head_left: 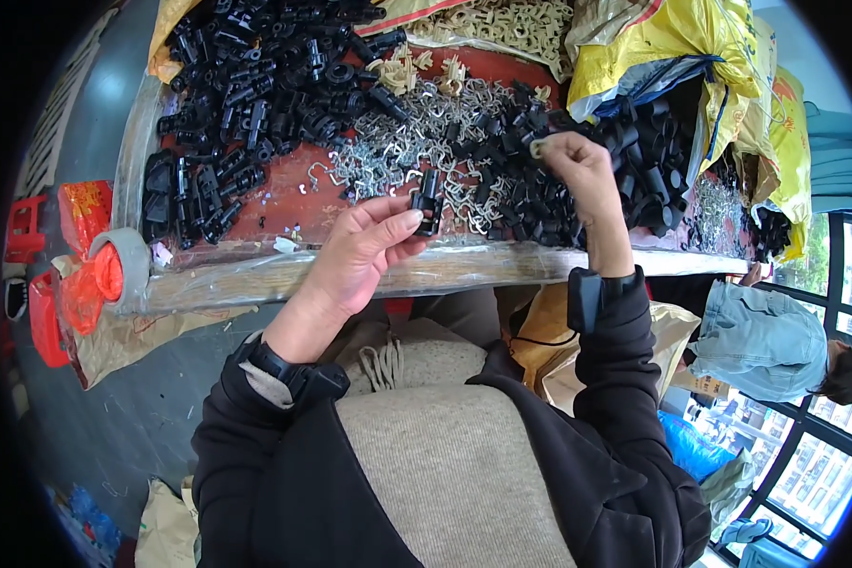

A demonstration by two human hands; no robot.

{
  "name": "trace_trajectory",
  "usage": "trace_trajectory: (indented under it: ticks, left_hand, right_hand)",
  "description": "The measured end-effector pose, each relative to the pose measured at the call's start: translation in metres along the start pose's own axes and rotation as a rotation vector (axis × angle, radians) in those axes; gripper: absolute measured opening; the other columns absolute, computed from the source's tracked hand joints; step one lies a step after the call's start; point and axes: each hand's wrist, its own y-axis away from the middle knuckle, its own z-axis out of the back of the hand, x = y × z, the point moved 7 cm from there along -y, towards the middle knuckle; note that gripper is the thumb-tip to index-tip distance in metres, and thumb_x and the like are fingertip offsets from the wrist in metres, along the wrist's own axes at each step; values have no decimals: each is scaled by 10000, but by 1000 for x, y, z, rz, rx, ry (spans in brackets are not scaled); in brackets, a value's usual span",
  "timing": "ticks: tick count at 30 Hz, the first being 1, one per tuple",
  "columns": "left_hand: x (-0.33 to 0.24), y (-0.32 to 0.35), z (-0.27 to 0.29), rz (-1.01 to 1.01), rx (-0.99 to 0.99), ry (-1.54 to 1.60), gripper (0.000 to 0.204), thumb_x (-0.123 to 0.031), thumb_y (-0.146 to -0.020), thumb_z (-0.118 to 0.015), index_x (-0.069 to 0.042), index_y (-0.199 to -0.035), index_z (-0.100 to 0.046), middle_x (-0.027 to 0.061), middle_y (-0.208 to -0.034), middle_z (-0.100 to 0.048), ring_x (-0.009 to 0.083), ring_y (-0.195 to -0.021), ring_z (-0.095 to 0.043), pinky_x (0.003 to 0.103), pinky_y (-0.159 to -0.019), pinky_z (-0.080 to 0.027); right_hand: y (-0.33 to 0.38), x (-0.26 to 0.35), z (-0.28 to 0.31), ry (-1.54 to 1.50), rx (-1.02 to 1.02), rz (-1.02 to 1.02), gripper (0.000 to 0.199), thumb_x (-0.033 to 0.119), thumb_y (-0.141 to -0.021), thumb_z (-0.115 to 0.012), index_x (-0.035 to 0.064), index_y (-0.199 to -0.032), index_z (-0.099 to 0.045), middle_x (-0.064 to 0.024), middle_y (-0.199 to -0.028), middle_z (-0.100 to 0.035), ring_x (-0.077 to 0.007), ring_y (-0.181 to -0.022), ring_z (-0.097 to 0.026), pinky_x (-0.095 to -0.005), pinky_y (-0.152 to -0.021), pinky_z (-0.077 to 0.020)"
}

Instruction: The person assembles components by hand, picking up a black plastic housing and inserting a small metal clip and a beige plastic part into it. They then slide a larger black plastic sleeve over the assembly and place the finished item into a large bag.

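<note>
Two bare hands work over a red worktop [276,201] with a wooden near edge. Just inside the middle of that edge, the left hand [369,239] pinches a black slotted part [428,203] between thumb and fingers, its long side roughly upright. Farther in and to the right, the right hand [582,168] pinches a small pale piece [539,149] (its exact shape is too small to tell) between thumb and fingertip. The two held things are well apart.

Silvery bent hooks [383,142] lie scattered beyond the left hand; short black pieces [521,204] spread below the right. Larger black fittings [256,95] heap toward the far left corner, and pale clips [511,26] lie along the far edge.

To work well here, the left hand should probably grip the black part low, leaving its slot uncovered and facing inward. The right does best to hold the pale piece lightly by its rim, turning it before contact and lifting clear of the hooks, which could snag.
</note>
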Motion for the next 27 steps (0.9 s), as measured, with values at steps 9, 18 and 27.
trace_trajectory:
  ticks: [9,18,27]
  left_hand:
    - [6,0,-5,-21,37,-12,233,-163,-794,-530,-18,-977,-532,106,-906,-586,160,-817,-578,225,-677,-469]
    - [7,-1,-5,4,41,6,220,-159,-801,-521,-25,-975,-531,93,-904,-585,153,-803,-582,214,-656,-471]
    - [6,4,-12,21,43,59,206,-103,-785,-539,-16,-971,-525,83,-892,-582,186,-793,-587,231,-663,-490]
  right_hand:
    - [26,3,-26,334,163,97,60,49,-724,-556,3,-762,-558,-33,-602,-522,-127,-511,-489,-228,-497,-389]
    - [54,37,-37,589,73,472,36,24,-715,-571,19,-750,-569,-54,-637,-482,-139,-545,-478,-230,-488,-371]
    - [62,84,-49,-219,238,296,79,62,-765,-562,-15,-751,-558,-17,-670,-483,-77,-583,-433,-202,-525,-340]
